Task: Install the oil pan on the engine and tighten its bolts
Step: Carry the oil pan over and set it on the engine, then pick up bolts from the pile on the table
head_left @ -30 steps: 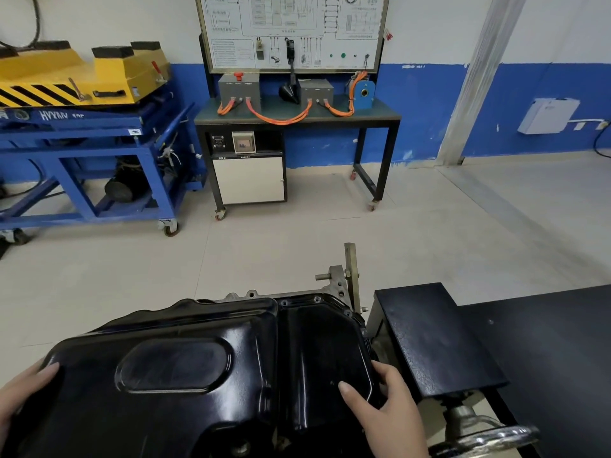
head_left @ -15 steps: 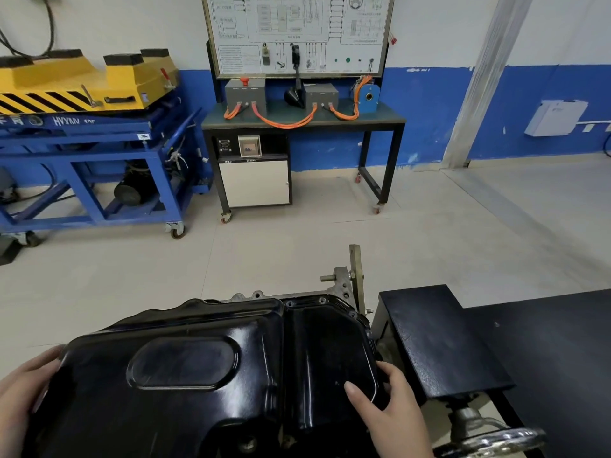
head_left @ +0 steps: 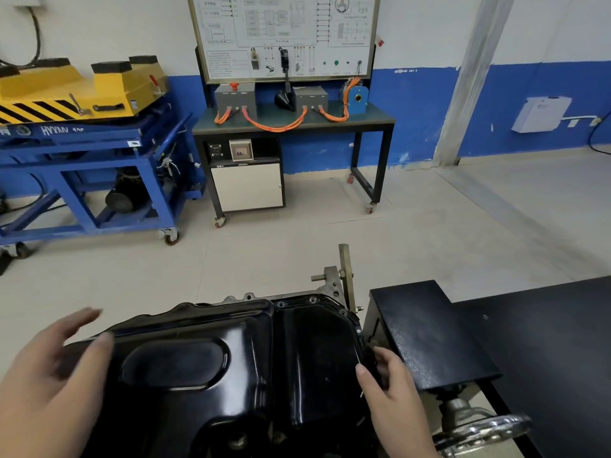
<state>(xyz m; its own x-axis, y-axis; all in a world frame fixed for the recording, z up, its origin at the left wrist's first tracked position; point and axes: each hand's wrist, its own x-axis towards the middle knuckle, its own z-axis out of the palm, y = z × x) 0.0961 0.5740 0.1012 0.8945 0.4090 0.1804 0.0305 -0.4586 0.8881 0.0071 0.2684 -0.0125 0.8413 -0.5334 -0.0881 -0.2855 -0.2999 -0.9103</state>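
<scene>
Pale workshop floor backs the glossy black steel oil pan, lower centre on the grey cast engine, left grip spread at its end, right grip curled round its rim, probably aligning holes

The engine is carrying the black oil pan, which is lying across its top. At three o'clock a black worktop is standing just beside it. The pale floor is bearing a blue trolley on castors at ten o'clock.
</scene>
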